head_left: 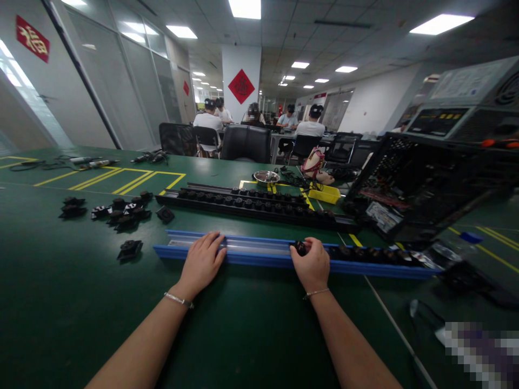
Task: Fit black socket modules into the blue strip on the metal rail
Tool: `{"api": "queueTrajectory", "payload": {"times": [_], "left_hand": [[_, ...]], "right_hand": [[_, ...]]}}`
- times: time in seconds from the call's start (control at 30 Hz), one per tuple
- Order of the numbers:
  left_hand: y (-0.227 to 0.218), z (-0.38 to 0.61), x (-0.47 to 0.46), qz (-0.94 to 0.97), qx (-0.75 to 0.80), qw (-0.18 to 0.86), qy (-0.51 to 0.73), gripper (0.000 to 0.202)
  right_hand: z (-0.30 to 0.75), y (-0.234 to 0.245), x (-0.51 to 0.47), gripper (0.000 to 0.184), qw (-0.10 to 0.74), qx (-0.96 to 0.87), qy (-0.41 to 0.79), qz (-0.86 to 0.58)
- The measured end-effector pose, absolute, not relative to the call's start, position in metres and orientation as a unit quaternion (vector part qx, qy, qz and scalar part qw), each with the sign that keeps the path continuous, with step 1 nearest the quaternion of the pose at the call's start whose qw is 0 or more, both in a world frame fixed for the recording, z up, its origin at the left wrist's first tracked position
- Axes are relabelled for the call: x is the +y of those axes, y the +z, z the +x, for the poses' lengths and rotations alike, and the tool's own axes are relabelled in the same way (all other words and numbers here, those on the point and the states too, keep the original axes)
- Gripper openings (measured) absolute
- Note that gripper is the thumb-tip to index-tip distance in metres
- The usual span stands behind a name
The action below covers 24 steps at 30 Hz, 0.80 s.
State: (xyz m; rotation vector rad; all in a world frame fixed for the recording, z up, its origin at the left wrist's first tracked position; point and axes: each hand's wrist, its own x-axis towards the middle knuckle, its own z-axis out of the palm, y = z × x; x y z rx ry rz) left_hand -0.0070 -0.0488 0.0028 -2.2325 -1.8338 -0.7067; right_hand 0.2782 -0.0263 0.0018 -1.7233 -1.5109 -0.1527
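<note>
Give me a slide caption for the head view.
Over a green table, the left hand rests on a blue rail; the right hand holds a small black part.

Left forearm (141, 329): bare, aimed at 1 o'clock.
Left hand (204, 262): palm down, fingers (208, 241) extended.
Right forearm (348, 340): bare, aimed at 11 o'clock.
Right hand (314, 265): thumb (298, 260) and fingers bent, pinching.

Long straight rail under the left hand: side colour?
The rail sides are blue, best seen in head view.
</note>
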Motion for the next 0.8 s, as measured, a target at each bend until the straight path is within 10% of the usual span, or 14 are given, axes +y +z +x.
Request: {"api": "queueTrajectory", "payload": {"times": [0.8], "left_hand": [[0.0014,-0.0046,-0.0508,-0.764,-0.6,0.117,-0.207,0.045]], "right_hand": [[0.2733,0.0057,-0.0293,0.028,0.357,-0.637,-0.102,-0.675]]}}
